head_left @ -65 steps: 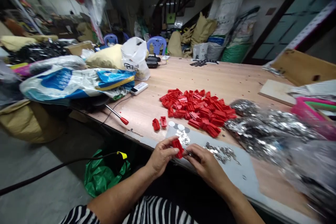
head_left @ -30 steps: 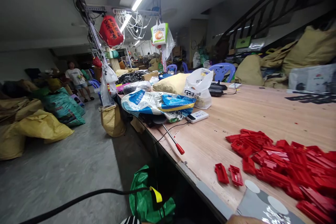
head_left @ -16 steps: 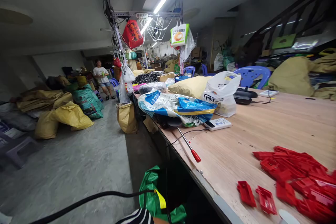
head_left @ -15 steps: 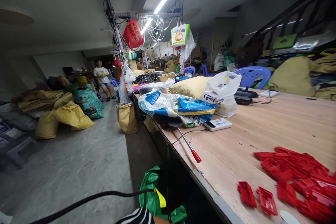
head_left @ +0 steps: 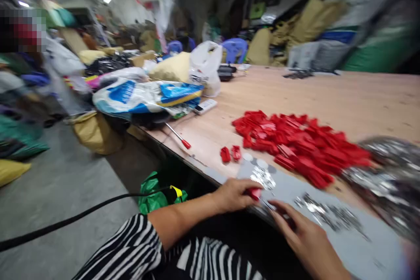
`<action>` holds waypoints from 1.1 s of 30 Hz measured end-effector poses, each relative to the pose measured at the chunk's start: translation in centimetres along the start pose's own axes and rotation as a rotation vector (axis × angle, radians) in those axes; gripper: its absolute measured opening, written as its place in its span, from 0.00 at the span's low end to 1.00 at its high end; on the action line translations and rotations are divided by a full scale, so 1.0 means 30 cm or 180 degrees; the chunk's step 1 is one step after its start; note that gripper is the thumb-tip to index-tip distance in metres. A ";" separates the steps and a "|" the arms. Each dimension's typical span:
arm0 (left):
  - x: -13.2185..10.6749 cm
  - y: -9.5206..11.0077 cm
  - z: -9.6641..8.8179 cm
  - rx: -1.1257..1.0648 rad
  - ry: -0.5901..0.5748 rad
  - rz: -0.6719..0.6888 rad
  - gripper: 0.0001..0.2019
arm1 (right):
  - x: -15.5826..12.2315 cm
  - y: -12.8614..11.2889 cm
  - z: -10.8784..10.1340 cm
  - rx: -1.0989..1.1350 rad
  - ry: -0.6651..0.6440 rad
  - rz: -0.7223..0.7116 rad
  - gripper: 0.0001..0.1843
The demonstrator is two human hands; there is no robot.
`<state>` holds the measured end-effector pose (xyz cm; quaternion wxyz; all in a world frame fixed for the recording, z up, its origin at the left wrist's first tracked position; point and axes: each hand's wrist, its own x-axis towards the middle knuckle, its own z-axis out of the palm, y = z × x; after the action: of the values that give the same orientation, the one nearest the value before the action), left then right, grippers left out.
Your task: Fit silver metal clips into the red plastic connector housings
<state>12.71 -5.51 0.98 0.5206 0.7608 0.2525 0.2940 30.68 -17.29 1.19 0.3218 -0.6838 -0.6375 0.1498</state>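
One red piece (head_left: 255,193) pinched in the left hand (head_left: 231,195), a metal bit (head_left: 268,204) gripped in the right hand (head_left: 303,232): lining up, seemingly; steady aim needed!

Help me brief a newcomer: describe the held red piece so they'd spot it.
On the wood-toned table, find the grey sheet at the near edge. Near its left end, the left hand holds a small red piece; unlike the red heap and loose pair beyond, it alone is in a hand.
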 end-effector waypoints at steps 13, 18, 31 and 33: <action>-0.008 0.000 -0.014 0.0139 -0.0181 0.0115 0.19 | 0.006 -0.095 -0.012 -0.0142 -0.0341 0.0190 0.13; -0.006 -0.014 -0.013 0.0326 -0.0275 0.0178 0.19 | 0.017 -0.097 -0.014 -0.0156 -0.0468 0.0137 0.13; 0.005 0.028 -0.023 -0.1708 -0.0480 -0.0906 0.28 | 0.030 -0.104 -0.024 0.0554 -0.0354 -0.0448 0.15; 0.003 0.046 -0.019 -0.2120 -0.0474 -0.1080 0.31 | 0.031 -0.113 -0.034 0.0747 -0.0360 -0.0639 0.16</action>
<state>12.49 -5.54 2.46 0.7975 0.5166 0.2269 0.2135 28.82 -16.70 4.29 0.3764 -0.5648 -0.6979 0.2287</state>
